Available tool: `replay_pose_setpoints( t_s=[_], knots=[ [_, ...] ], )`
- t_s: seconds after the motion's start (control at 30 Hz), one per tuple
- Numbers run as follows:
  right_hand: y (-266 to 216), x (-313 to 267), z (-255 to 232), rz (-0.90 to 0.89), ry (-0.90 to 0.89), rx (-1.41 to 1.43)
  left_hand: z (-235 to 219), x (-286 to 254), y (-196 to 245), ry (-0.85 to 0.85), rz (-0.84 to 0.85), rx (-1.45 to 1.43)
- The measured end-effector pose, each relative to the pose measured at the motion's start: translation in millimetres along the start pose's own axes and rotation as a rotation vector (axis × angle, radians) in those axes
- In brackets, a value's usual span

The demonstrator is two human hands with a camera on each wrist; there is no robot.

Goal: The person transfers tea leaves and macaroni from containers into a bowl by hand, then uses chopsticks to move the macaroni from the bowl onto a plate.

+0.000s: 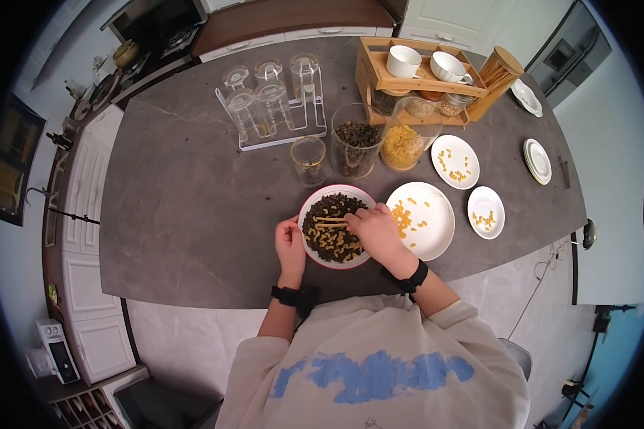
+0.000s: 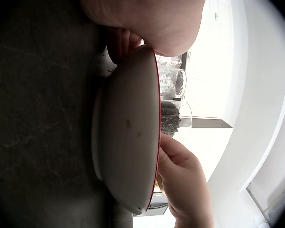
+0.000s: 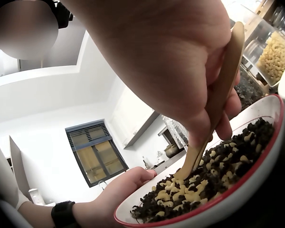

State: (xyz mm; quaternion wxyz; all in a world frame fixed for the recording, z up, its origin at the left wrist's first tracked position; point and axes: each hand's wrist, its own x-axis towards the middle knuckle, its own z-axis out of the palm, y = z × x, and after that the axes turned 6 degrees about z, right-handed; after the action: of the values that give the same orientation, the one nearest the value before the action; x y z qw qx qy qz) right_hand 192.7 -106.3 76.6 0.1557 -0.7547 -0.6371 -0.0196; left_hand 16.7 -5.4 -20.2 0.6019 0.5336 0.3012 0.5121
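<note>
A white bowl with a red rim (image 1: 336, 267) holds dark dried bits mixed with yellow macaroni (image 1: 343, 247). At its left side my left hand (image 1: 290, 247) grips the bowl, thumb by the rim and fingers against the outer wall in the left wrist view. My right hand (image 1: 378, 234) holds wooden tongs (image 3: 226, 78) over the bowl. The tongs' tips (image 3: 184, 173) are down among the macaroni in the right wrist view. Right of the bowl, a white plate (image 1: 436, 239) carries scattered macaroni, partly behind my right hand.
Two smaller white plates (image 1: 468, 154) (image 1: 497, 204) with macaroni lie to the right. Beyond the bowl stand a drinking glass (image 1: 308, 161), a jar of dark bits (image 1: 354, 146) and a jar of macaroni (image 1: 402, 146). Farther back are a glass rack (image 1: 283, 139) and a wooden shelf (image 1: 372, 68) with cups.
</note>
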Motion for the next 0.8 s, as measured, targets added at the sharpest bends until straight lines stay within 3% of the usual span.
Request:
replay_pose_setpoints(
  t_s=[0.37, 0.57, 0.8],
  knots=[
    [8.7, -14.6, -11.5, 0.029, 0.035, 0.038, 0.5, 0.7, -0.3, 0.002, 0.000, 0.009],
    [27.0, -35.3, -30.3, 0.128, 0.065, 0.065, 0.8, -0.5, 0.6, 0.019, -0.022, 0.007],
    [60.0, -68.7, -62.1, 0.369, 0.082, -0.041, -1.5, -0.4, 0.4, 0.009, -0.041, 0.017]
  ],
)
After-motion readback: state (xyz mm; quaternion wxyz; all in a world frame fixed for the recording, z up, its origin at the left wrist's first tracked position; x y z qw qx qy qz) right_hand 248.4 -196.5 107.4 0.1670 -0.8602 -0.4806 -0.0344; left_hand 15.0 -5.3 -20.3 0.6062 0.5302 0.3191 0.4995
